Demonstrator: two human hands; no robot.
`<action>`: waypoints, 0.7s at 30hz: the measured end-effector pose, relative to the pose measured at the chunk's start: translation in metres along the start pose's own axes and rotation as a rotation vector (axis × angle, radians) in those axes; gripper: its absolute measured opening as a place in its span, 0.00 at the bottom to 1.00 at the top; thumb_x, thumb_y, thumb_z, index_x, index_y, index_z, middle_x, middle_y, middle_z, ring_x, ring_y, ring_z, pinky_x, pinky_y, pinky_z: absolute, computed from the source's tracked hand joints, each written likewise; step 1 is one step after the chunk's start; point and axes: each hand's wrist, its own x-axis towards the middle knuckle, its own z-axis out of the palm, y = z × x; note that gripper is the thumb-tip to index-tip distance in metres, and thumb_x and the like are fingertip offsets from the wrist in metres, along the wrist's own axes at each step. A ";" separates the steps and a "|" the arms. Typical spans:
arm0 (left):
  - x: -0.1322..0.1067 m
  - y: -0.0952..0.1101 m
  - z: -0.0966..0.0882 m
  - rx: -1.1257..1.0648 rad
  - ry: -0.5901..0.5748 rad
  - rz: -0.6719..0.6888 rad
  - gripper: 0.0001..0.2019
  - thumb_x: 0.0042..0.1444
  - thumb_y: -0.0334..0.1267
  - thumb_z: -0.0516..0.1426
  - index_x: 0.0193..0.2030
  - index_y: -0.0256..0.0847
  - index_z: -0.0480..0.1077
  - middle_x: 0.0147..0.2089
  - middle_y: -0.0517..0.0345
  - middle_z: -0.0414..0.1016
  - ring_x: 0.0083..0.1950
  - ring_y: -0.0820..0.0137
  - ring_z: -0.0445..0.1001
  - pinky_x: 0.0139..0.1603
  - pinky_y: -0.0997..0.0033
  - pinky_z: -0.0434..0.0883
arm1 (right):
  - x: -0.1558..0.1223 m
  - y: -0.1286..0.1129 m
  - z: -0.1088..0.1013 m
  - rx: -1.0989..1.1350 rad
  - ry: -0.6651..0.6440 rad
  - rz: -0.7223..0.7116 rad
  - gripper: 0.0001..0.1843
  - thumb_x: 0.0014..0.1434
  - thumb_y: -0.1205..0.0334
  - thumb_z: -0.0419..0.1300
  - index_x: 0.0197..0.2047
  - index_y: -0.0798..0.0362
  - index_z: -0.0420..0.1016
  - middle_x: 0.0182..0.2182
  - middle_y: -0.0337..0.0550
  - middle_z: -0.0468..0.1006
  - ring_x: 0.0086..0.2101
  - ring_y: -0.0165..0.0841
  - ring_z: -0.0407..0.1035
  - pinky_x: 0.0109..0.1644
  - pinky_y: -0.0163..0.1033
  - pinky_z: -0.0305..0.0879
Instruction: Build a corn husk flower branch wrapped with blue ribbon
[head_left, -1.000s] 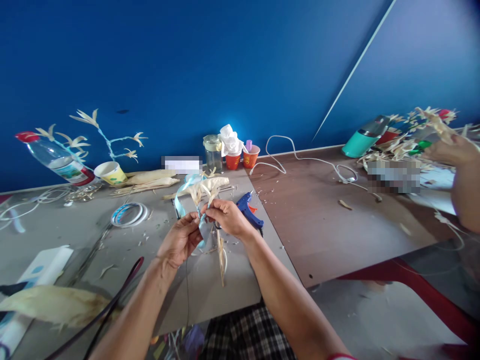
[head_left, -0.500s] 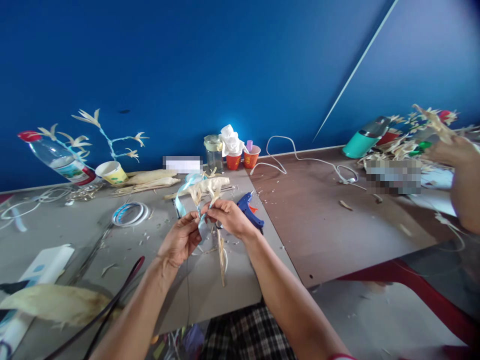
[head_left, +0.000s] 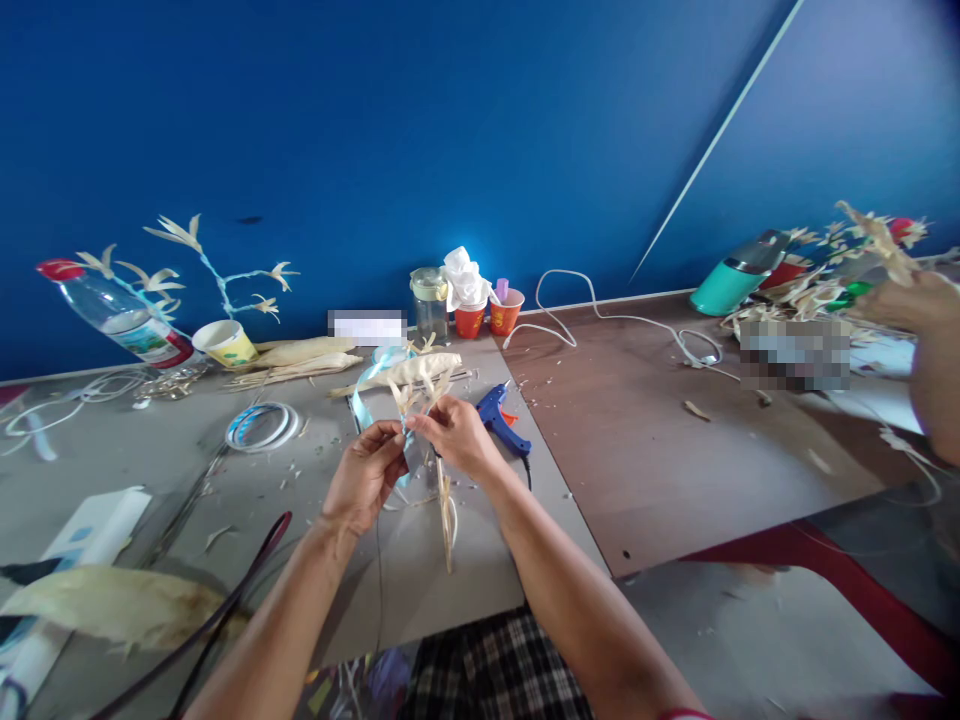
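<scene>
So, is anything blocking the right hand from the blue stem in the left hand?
Nothing visible: the right hand is at the blue stem, which the left hand pinches. The glue gun lies off to the right.

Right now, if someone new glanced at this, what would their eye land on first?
Probably the deep blue wall, which fills the top of the view. Below it, near the middle, the left hand and right hand come together at a blue-wrapped stem with pale petals at its top. Just right of them, a blue glue gun stands out on the gray table.
</scene>
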 end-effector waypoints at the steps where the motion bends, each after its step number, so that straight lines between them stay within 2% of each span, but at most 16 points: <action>1: 0.000 0.000 0.000 0.010 0.001 -0.002 0.15 0.36 0.34 0.70 0.30 0.36 0.72 0.23 0.66 0.69 0.20 0.82 0.65 0.21 0.83 0.66 | 0.000 0.001 0.001 -0.026 0.007 0.004 0.16 0.49 0.51 0.62 0.23 0.55 0.66 0.18 0.32 0.60 0.22 0.25 0.54 0.25 0.31 0.50; 5: 0.001 -0.001 -0.003 0.012 -0.029 -0.037 0.14 0.37 0.34 0.70 0.30 0.37 0.71 0.21 0.68 0.65 0.18 0.83 0.60 0.22 0.81 0.66 | 0.000 0.003 0.000 0.024 -0.036 -0.046 0.12 0.52 0.56 0.59 0.27 0.57 0.72 0.20 0.34 0.65 0.23 0.26 0.58 0.28 0.32 0.54; 10: 0.003 -0.003 -0.005 -0.031 -0.067 -0.058 0.13 0.38 0.32 0.69 0.31 0.36 0.71 0.20 0.68 0.64 0.17 0.84 0.56 0.21 0.81 0.64 | 0.000 -0.002 -0.004 0.039 -0.144 -0.105 0.10 0.54 0.61 0.55 0.24 0.57 0.69 0.21 0.36 0.67 0.25 0.27 0.60 0.30 0.32 0.55; 16: 0.002 -0.003 -0.005 -0.044 -0.067 -0.095 0.15 0.36 0.31 0.70 0.30 0.36 0.71 0.20 0.67 0.65 0.18 0.83 0.58 0.22 0.80 0.65 | 0.001 -0.003 -0.010 0.074 -0.256 -0.161 0.16 0.56 0.55 0.56 0.22 0.56 0.64 0.19 0.34 0.60 0.23 0.25 0.54 0.28 0.32 0.51; 21: 0.001 -0.003 -0.005 -0.020 -0.060 -0.095 0.14 0.38 0.33 0.70 0.31 0.36 0.71 0.19 0.68 0.63 0.17 0.83 0.57 0.22 0.80 0.64 | 0.002 0.000 -0.007 0.090 -0.261 -0.150 0.18 0.56 0.50 0.57 0.23 0.56 0.68 0.19 0.34 0.60 0.23 0.25 0.54 0.28 0.32 0.52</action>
